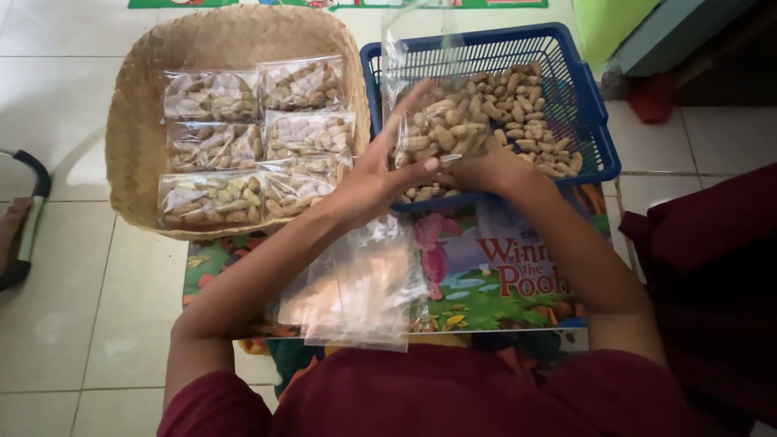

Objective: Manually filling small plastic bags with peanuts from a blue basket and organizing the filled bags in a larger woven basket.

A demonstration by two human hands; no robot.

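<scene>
White floor tiles (pixel 57 324) all around me, and a colourful picture mat (pixel 486 283) spread out under the work. Up front, the blue plastic basket (pixel 595 121) holds loose peanuts in the shell (pixel 526 121), and over it I have the clear plastic bag (pixel 441 133), already bulging with nuts. My left hand (pixel 376 174) is wrapped around its left side, thumb across the front low down, fingers reaching up behind the film. My right hand (pixel 477 166) is tucked under and behind the bag from the right; I can't tell how far its fingers are curled, since the bag covers them, but it seems to be cradling the bottom.

How it handles, as I judge it: the film is thin, soft and slick, with no stiffness of its own, so the load sags and shifts wherever I squeeze. The nuts are light singly, but together they give the bag a bit of heft, and the shells are brittle, so no hard pinching. Best hold is underneath the bulge, with the other hand near the open top that stands up empty above the nuts.

To my left sits the woven tray (pixel 129 129) with filled packets (pixel 259 137) laid flat in two columns. Close to me, a stack of empty bags (pixel 356 299) lies on the mat.
</scene>
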